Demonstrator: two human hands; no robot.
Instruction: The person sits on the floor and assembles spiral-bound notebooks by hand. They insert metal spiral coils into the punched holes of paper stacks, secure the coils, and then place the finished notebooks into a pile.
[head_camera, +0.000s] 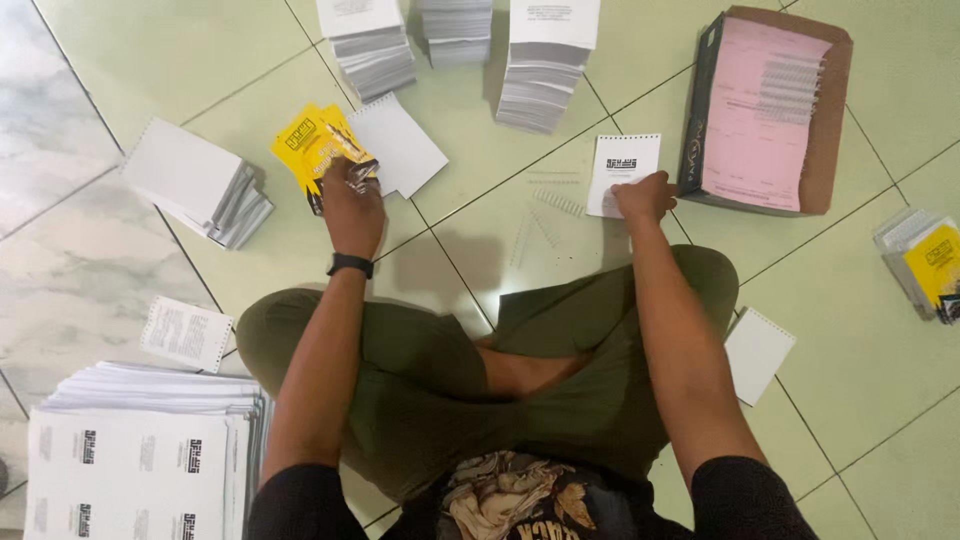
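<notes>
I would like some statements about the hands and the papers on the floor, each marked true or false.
1. The left hand holds yellow booklets. True.
2. The right hand rests on a pink sheet. False: it touches a small white punched sheet; the pink sheets lie in the cardboard box beside it.
3. A black band is on the left wrist. True.
4. The person stands at a table. False: the person sits cross-legged on the tiled floor.
5. Stacks of paper lie ahead of the hands. True.
</notes>
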